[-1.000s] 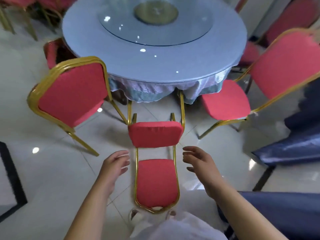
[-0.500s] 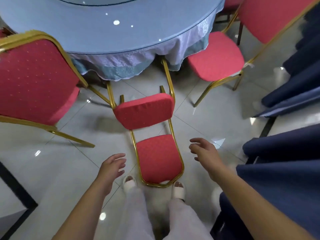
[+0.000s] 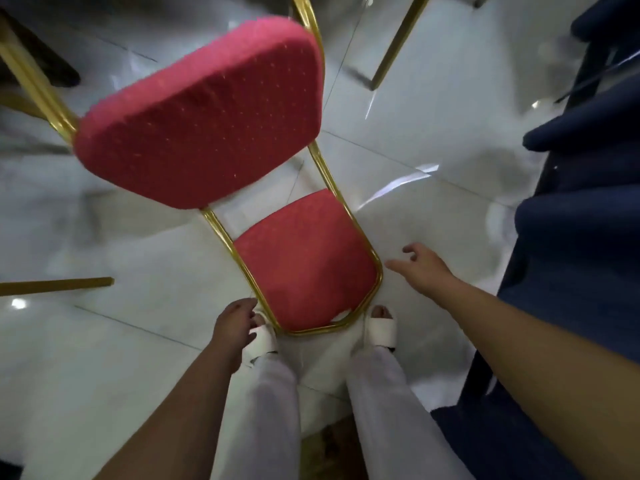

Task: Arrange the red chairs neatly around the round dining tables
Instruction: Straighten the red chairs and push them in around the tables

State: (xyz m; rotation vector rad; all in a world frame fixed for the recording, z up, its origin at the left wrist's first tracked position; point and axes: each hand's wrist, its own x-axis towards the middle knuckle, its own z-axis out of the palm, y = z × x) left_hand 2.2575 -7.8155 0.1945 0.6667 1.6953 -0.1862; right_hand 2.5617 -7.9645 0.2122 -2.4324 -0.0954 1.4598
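Red chair [image 3: 221, 133] lying tipped back on the floor [image 3: 104, 341], backrest between both sets of fingers | right hand [image 3: 424, 268] fingers spreading, holding nothing, just beside gold frame [image 3: 325, 174] | left hand [image 3: 235, 323] fingers loosely bending at the opposite rail, grip impossible to tell | probably handling light and rigid; gripping rails, not soft padding

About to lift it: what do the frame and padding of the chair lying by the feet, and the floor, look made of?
The frame looks like metal tube, glossy gold finish catching highlights. The padding is red woven fabric, matte, with a dotted pattern. The floor is probably polished tile: pale, reflective, thin joint lines.
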